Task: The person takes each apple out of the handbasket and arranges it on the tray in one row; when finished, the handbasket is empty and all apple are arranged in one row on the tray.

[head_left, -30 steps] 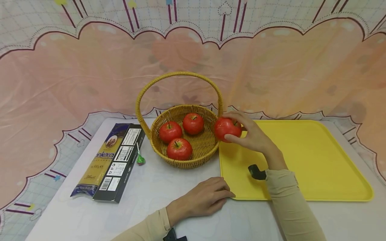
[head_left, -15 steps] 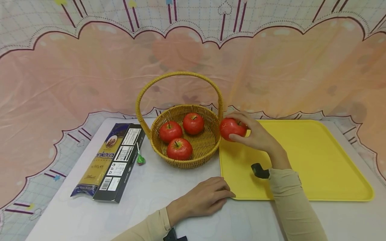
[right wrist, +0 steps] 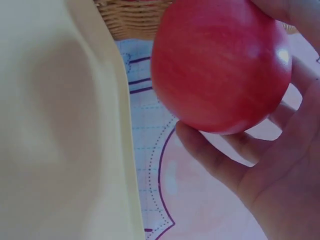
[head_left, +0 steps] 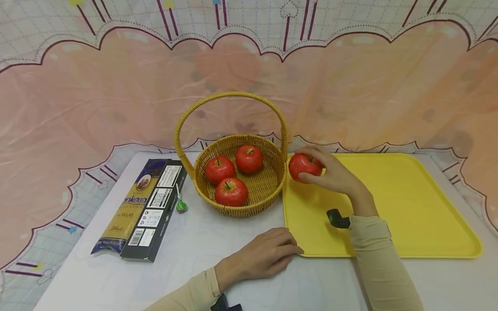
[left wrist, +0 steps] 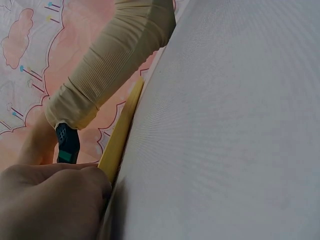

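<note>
In the head view, my right hand [head_left: 332, 172] holds a red apple [head_left: 301, 167] with its thumb in front and fingers behind. The apple is above the left rear part of the yellow tray [head_left: 412, 203], just right of the wicker basket [head_left: 249, 211]. Seen from the right wrist, the fingers [right wrist: 215, 155] curve round the apple, and the basket wall shows behind it. Three other red apples lie in the basket, among them a front apple [head_left: 231, 192]. My left hand [head_left: 262, 255] rests on the table with index finger and thumb pinching the tray's near left corner.
On the left lie a gold and blue packet [head_left: 130, 207] and a long black box [head_left: 155, 211] side by side. A green lollipop [head_left: 181, 204] lies between the box and the basket. The basket's tall arched handle [head_left: 229, 95] rises above its bowl. A patterned cloth [head_left: 241, 69] hangs behind the table.
The right hand has moved to the right with the apple, from the basket's right rim to above the tray. The left hand has stayed in place.
</note>
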{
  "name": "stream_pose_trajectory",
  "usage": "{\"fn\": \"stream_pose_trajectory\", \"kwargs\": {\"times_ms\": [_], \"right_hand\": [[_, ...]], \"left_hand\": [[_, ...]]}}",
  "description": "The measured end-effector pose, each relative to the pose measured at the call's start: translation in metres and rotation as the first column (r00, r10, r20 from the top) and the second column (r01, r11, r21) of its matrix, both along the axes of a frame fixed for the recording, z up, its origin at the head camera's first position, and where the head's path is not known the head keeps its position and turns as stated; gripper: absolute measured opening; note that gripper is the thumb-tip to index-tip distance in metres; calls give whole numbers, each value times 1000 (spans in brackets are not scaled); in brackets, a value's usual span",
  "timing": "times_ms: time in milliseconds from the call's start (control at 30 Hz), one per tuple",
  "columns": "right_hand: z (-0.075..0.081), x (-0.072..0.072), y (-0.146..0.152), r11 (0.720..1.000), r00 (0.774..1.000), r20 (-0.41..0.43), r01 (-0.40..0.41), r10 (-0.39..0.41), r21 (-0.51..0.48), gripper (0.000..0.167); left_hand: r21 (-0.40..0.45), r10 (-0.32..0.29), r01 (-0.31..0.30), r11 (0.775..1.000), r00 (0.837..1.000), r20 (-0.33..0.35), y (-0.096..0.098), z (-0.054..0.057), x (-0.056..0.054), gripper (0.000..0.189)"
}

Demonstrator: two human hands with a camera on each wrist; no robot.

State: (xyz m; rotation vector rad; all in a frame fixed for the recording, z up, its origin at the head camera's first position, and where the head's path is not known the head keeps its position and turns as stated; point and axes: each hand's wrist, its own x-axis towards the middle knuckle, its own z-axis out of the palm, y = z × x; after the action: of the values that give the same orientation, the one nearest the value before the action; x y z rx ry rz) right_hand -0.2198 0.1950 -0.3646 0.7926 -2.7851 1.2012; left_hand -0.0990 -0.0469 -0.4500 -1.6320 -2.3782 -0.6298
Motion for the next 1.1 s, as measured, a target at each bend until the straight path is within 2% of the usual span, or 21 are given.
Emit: {"fn": "stream_pose_trajectory", "kwargs": {"times_ms": [267,500,1100], "right_hand": [[-4,-3,4,999,999,50,-12,10,32,54],[-7,-3,5,997,998,59,-25,21,72,58],[-13,-6,6,989,995,95,-25,11,149,57]], "left_hand": [[-11,0,0,1000,1000,-7,-1,0,0,23],[-10,0,0,1000,1000,-3,-1,0,-1,23],[-14,-1,1,1000,1000,-2,-1,0,-1,24]]}}
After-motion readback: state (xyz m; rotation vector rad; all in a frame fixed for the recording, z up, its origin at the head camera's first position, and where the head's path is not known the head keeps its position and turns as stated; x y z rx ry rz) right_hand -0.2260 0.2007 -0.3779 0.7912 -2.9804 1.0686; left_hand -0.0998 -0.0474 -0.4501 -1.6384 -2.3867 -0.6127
